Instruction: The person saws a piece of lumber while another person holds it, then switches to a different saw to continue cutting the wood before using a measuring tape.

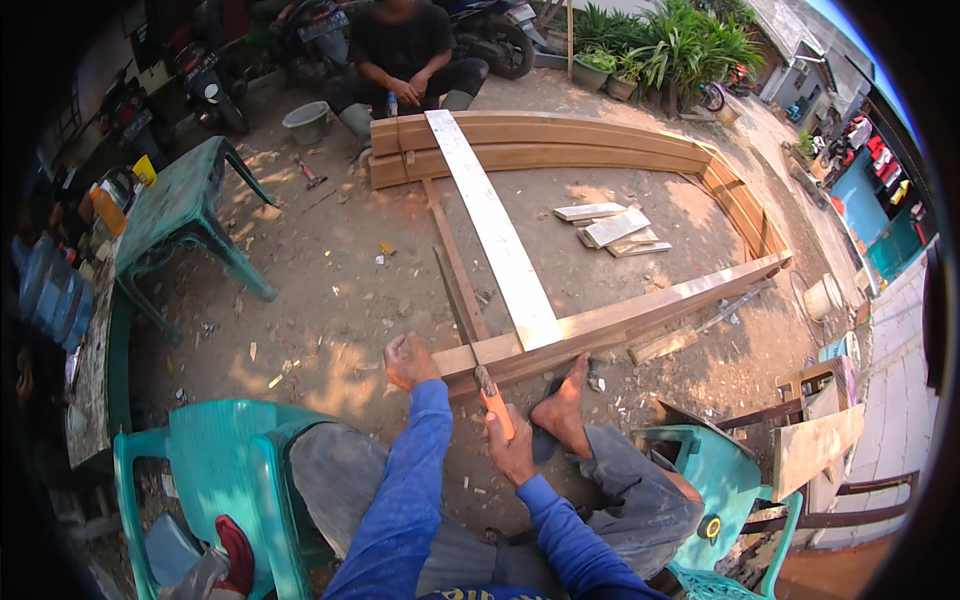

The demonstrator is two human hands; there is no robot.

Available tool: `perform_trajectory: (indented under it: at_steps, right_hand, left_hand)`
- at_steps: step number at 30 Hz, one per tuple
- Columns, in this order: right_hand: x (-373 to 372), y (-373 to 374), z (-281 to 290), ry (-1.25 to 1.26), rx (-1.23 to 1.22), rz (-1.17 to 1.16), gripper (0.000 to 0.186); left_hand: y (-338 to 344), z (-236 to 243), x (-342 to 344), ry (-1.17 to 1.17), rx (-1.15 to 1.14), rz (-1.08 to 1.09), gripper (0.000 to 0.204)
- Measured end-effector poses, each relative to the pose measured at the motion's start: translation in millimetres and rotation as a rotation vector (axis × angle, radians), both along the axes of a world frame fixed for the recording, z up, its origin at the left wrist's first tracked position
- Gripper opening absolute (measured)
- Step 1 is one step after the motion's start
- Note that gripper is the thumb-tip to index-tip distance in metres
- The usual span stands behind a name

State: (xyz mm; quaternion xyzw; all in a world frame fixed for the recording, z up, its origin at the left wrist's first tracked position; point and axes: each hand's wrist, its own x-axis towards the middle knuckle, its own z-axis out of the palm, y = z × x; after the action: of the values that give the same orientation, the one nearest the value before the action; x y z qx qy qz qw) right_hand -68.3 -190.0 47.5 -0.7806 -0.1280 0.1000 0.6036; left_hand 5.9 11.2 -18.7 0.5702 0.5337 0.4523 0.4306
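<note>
My right hand [511, 446] is wrapped around the orange handle of a handsaw [496, 402]. Its long blade lies across the near wooden beam [630, 306], close to that beam's left end, and points away from me. Curled over the same end is my left hand [408, 362], left of the blade. The beam belongs to a large arched wooden frame [560, 132] on the ground. A pale board [490, 225] spans the frame from near to far side, and a thin brown strip [455, 260] runs beside it. My bare foot [565, 408] rests by the beam.
Opposite sits a person [402, 55] at the frame's far end, hands together near a blue-handled tool. Short planks [615, 228] lie inside the frame. A hammer [312, 175] and wood scraps dot the ground. Green plastic chairs [215, 450] flank me; a green table [170, 195] stands left.
</note>
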Motion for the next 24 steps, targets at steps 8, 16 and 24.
perform_trajectory:
  at_steps: [8, 16, 24]
  right_hand:
    - [-63, -65, 83, 0.041, -0.262, -0.031, 0.023]
    - [-22, -27, 69, -0.044, -0.266, -0.011, 0.028]
    - [-72, -79, 90, 0.054, -0.298, -0.045, 0.022]
  left_hand:
    - [7, -3, -6, 0.064, 0.004, -0.014, 0.028]
    - [9, 13, -4, 0.054, -0.104, -0.025, 0.031]
    - [5, 6, -5, 0.040, -0.129, -0.076, 0.035]
